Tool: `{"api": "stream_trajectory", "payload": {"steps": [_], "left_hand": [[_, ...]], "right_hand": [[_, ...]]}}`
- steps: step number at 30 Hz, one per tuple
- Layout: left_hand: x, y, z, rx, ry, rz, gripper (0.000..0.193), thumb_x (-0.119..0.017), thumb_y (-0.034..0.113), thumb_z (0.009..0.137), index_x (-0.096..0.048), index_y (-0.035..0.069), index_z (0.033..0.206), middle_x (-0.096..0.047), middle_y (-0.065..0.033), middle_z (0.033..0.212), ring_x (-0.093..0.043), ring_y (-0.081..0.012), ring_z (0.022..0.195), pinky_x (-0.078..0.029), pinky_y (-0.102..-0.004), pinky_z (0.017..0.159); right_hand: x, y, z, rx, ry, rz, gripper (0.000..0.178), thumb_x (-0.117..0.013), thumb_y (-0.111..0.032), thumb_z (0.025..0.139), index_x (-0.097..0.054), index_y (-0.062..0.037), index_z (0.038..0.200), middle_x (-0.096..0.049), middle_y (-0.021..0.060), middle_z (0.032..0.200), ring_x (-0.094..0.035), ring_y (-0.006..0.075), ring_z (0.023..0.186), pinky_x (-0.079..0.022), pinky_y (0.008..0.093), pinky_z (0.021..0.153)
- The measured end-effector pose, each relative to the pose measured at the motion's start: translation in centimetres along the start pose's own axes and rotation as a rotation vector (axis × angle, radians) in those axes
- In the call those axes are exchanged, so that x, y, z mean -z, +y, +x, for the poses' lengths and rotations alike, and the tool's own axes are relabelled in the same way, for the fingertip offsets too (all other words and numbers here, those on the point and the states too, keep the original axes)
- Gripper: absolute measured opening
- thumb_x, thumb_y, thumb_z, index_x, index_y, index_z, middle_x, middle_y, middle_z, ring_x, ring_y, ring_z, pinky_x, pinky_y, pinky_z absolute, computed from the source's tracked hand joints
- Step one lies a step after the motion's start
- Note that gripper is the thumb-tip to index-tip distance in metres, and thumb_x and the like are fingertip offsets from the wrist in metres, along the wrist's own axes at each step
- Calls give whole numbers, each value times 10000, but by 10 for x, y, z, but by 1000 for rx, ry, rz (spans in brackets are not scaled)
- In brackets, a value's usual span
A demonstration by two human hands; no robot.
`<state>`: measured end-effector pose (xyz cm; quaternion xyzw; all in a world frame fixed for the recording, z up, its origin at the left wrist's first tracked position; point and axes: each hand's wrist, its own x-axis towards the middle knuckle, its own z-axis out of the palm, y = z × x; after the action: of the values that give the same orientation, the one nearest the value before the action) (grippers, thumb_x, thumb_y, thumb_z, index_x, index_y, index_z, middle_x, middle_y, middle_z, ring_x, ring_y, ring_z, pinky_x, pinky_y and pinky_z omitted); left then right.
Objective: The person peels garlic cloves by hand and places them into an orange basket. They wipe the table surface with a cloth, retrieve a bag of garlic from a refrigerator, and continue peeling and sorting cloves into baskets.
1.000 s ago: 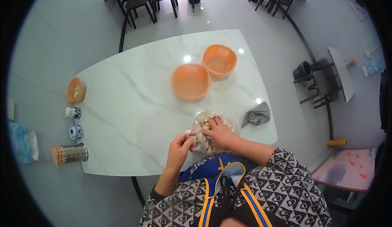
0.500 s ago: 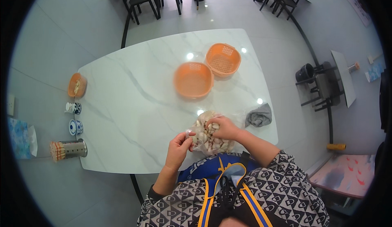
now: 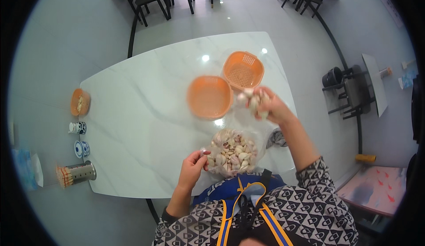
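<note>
A clear plastic bag [image 3: 258,136] full of garlic cloves [image 3: 233,155] lies open at the table's near edge. My left hand [image 3: 193,164] pinches the bag's left rim. Raised over the table, my right hand [image 3: 272,106] is closed on a handful of garlic cloves [image 3: 252,99], smeared by motion. It is just right of the near orange basin [image 3: 209,117] and in front of the far orange basket [image 3: 244,55]. The basin and the perforated basket stand side by side, and no garlic shows in either.
A grey cloth [image 3: 277,138] lies right of the bag, partly behind my right forearm. Along the table's left edge stand an orange basket [image 3: 84,106] with pale pieces inside, two blue-and-white jars [image 3: 82,149] and a metal holder [image 3: 84,172] of sticks. Chairs [image 3: 148,2] stand beyond the table.
My right hand has come up out of the bag with garlic cloves and moved away from me to the right, toward the orange containers. My left hand keeps hold of the bag's rim.
</note>
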<state>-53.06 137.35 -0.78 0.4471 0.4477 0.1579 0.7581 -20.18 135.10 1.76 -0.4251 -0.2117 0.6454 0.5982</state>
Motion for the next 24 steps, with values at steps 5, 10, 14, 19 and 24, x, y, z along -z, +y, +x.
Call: {"api": "stream_trajectory", "payload": {"steps": [5, 10, 14, 19, 24], "left_hand": [[-3, 1, 5, 11, 10, 15, 217, -532, 86, 876, -609, -37, 1037, -567, -19, 713, -517, -88, 617, -415, -217, 606], [-1, 3, 1, 0, 29, -17, 214, -534, 88, 881, -607, -35, 1041, -571, -24, 720, -518, -91, 616, -426, -221, 616], [-2, 10, -6, 6, -7, -176, 244, -524, 76, 887, -573, -31, 1100, -559, -30, 720, -527, -99, 618, -473, -240, 651], [-19, 20, -24, -54, -20, -249, 318, -510, 41, 897, -512, -16, 1210, -561, -48, 746, -547, -114, 642, -500, -256, 673], [-30, 26, -43, -106, -74, -172, 329, -515, 40, 893, -500, -29, 1214, -559, -60, 732, -544, -126, 629, -515, -284, 661]], "right_hand": [[22, -32, 91, 6, 400, -485, 449, -664, -140, 757, -501, -59, 1168, -545, 146, 1131, -588, 236, 977, -515, 349, 689], [27, -18, 130, -73, 597, -845, 465, -598, -308, 858, -523, -19, 1215, -570, 116, 1135, -575, 208, 1007, -470, 354, 869], [6, -33, 105, 197, 522, -650, 376, -507, -276, 927, -548, -13, 1193, -582, 98, 1137, -562, 174, 1020, -465, 312, 871], [-55, -17, -6, 93, -115, -519, 209, -506, -170, 925, -627, -17, 998, -653, 59, 946, -607, 153, 873, -486, 303, 820], [-83, 81, -44, 54, -389, -1356, 267, -631, -164, 795, -637, -87, 1050, -622, 99, 1024, -598, 226, 971, -438, 393, 898]]}}
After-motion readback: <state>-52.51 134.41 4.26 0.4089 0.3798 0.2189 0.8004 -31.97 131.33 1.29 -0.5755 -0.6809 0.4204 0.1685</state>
